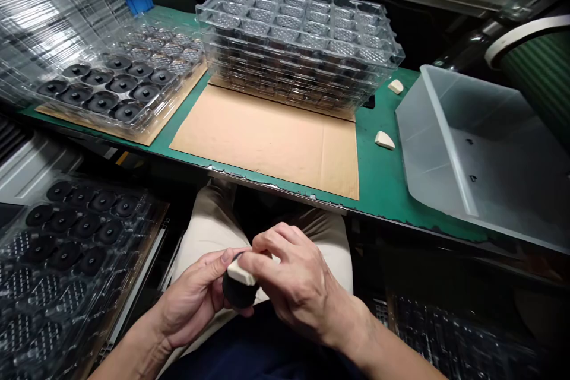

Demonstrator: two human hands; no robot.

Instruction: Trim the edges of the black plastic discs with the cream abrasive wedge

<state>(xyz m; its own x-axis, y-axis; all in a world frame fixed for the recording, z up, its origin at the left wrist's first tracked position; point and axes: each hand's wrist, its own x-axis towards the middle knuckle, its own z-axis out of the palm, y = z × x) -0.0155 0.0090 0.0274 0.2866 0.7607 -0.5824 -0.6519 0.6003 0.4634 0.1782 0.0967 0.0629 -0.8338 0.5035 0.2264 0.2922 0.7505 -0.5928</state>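
Over my lap, my left hand (191,297) grips a small round black part (238,294) from the left. My right hand (296,282) pinches a small off-white wedge-shaped block (240,274) and presses it against the top of that black part. Both hands are below the front edge of the green bench (378,181). Two more off-white blocks (384,140) lie on the bench to the right of a cardboard sheet (271,136).
A stack of clear plastic trays (298,41) stands at the back of the cardboard. A clear tray of black round parts (107,86) sits at the left. Another tray of black parts (66,231) lies lower left. A grey plastic bin (481,148) stands at the right.
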